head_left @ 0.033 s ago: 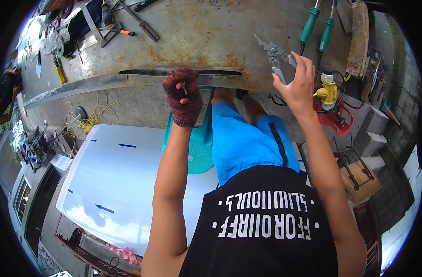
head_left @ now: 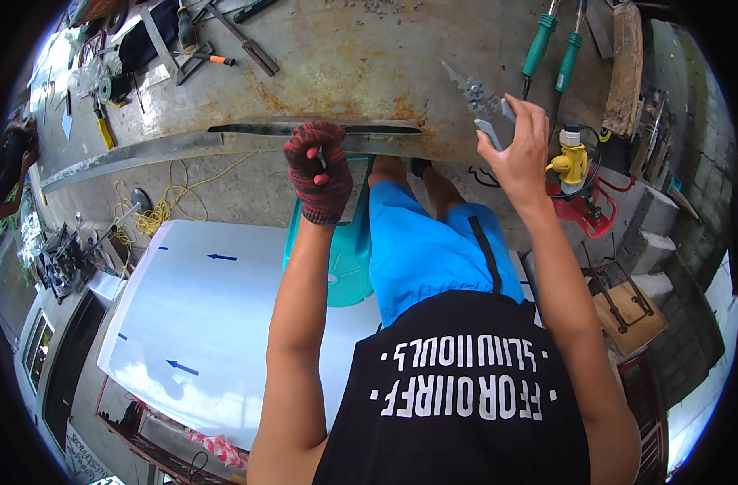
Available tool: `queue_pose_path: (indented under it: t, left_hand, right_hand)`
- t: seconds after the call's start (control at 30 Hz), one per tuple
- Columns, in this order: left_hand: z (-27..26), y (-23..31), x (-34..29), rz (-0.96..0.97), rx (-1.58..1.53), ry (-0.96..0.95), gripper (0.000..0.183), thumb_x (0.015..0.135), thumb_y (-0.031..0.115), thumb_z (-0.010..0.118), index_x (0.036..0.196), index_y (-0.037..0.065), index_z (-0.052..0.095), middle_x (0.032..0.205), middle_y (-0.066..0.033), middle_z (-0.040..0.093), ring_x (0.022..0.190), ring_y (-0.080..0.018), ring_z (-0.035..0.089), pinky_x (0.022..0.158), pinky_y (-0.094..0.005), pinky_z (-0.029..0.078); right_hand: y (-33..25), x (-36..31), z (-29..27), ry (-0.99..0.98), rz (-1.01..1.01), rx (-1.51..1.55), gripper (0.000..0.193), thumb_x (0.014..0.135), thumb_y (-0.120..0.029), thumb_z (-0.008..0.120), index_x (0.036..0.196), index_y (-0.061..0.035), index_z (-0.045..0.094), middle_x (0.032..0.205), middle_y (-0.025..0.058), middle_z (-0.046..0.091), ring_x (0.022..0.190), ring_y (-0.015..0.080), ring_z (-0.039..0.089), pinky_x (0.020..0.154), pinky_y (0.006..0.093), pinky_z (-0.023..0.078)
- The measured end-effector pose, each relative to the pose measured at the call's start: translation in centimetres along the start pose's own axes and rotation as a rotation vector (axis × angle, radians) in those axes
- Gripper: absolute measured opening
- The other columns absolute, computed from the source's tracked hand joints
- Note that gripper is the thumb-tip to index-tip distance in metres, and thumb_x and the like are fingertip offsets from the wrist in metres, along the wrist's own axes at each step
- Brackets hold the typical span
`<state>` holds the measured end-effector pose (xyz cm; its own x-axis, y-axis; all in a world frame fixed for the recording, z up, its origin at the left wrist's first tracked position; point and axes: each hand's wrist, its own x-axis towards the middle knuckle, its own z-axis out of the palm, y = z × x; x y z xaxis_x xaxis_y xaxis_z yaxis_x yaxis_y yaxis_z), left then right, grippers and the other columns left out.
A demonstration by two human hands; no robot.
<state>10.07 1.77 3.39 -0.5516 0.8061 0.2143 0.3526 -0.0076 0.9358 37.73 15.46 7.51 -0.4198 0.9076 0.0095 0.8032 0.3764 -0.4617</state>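
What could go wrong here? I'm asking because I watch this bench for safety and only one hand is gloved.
1. The bare right hand is on the grey-handled pliers and has no glove against a pinch or slip.
2. The gloved left hand pinches a small metal piece at the edge of the rusty bench; it may drop.
3. The yellow cord on the floor could catch a foot.

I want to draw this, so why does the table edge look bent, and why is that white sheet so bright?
Head view: the fisheye lens curves the rusty table edge toward the rim; daylight glares off the white sheet, which mirrors sky; corners are black; the gloved left hand looks sharp.
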Motion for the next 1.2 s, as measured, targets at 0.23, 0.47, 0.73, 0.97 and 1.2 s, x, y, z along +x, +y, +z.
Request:
queue_pose_path:
  t: [0.23, 0.47, 0.73, 0.97, 1.2]
  left_hand:
    - [0.4, -0.2, -0.2, 0.042, -0.034, 0.011, 0.023, 0.095, -0.01, 0.058, 0.107, 0.008, 0.05, 0.095, -0.0129, 0.066, 0.089, -0.0259, 0.069, 0.084, -0.0363, 0.055]
    - [0.7, -0.6, -0.4, 0.046, -0.109, 0.052, 0.024, 0.092, -0.009, 0.061, 0.106, 0.009, 0.053, 0.096, -0.0127, 0.067, 0.088, -0.0284, 0.069, 0.083, -0.0379, 0.055]
    - [0.1, 0.3, 0.1, 0.098, -0.033, -0.005, 0.023, 0.085, -0.005, 0.064, 0.103, 0.009, 0.058, 0.095, -0.0133, 0.067, 0.088, -0.0338, 0.067, 0.08, -0.0398, 0.054]
    - [0.3, -0.1, -0.3, 0.07, -0.034, 0.005, 0.022, 0.082, -0.005, 0.065, 0.098, 0.01, 0.063, 0.095, -0.0128, 0.067, 0.088, -0.0358, 0.066, 0.078, -0.0414, 0.054]
    - [0.3, -0.2, -0.1, 0.076, -0.047, -0.004, 0.022, 0.083, -0.005, 0.065, 0.098, 0.01, 0.063, 0.094, -0.0128, 0.067, 0.088, -0.0354, 0.066, 0.078, -0.0415, 0.054]
  right_hand:
    - [-2.8, 1.5, -2.3, -0.063, 0.036, 0.338, 0.063, 0.078, -0.016, 0.082, 0.135, 0.0015, 0.061, 0.126, 0.02, 0.058, 0.116, 0.0385, 0.06, 0.106, 0.0435, 0.047]
    - [-6.4, 2.0, -4.3, -0.787, 0.544, 2.108, 0.084, 0.094, -0.046, 0.051, 0.159, 0.006, 0.038, 0.151, 0.0278, 0.053, 0.139, 0.0415, 0.053, 0.124, 0.0501, 0.033]
    - [-9.2, 3.1, -5.4, -0.9, 0.59, 2.04, 0.09, 0.089, -0.05, 0.058, 0.164, -0.0035, 0.037, 0.159, 0.0236, 0.047, 0.145, 0.0499, 0.045, 0.124, 0.0563, 0.031]
    - [-10.3, 3.4, -5.7, -0.863, 0.377, 1.711, 0.081, 0.096, -0.035, 0.061, 0.163, -0.0012, 0.032, 0.155, 0.0209, 0.05, 0.144, 0.0388, 0.049, 0.12, 0.0508, 0.04]
    - [-12.4, 3.4, -6.5, -0.269, -0.282, 0.137, 0.075, 0.072, 0.004, 0.078, 0.142, 0.0025, 0.05, 0.112, 0.021, 0.055, 0.106, 0.0417, 0.056, 0.093, 0.0464, 0.049]
